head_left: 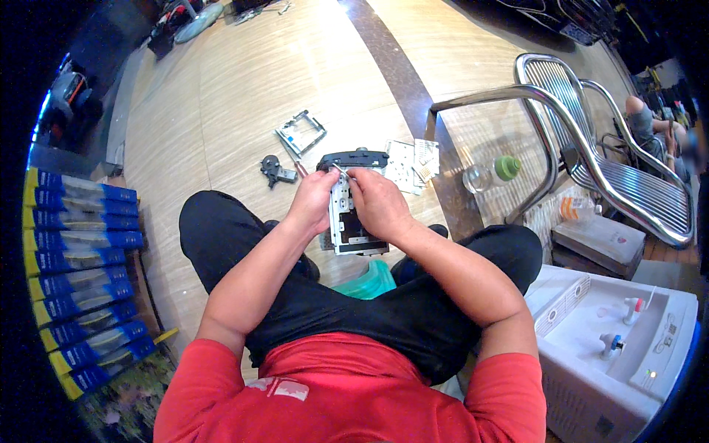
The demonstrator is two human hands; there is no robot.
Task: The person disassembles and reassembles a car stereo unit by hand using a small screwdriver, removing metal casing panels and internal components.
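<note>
Between my knees is a metal-framed electronic unit (342, 214) with a black front panel (356, 159), much like a car stereo with its inside exposed. My left hand (313, 198) grips its left side near the panel, fingers closed. On the other side my right hand (378, 203) lies over the frame, its thumb and fingers pinched together near the panel's left end. A thin silvery piece shows at those fingertips; its kind is unclear. Just beyond lie a black mechanical part (275, 171), a silver metal frame (301, 134) and perforated metal plates (402, 164).
A green stool (368, 280) is beneath me. Blue-and-yellow boxes (81, 258) are stacked at left. On the right stand a chrome chair (561, 111), a green-capped bottle (478, 179), a cardboard box (600, 244) and a white water dispenser (591, 332). A person (653, 129) sits at far right.
</note>
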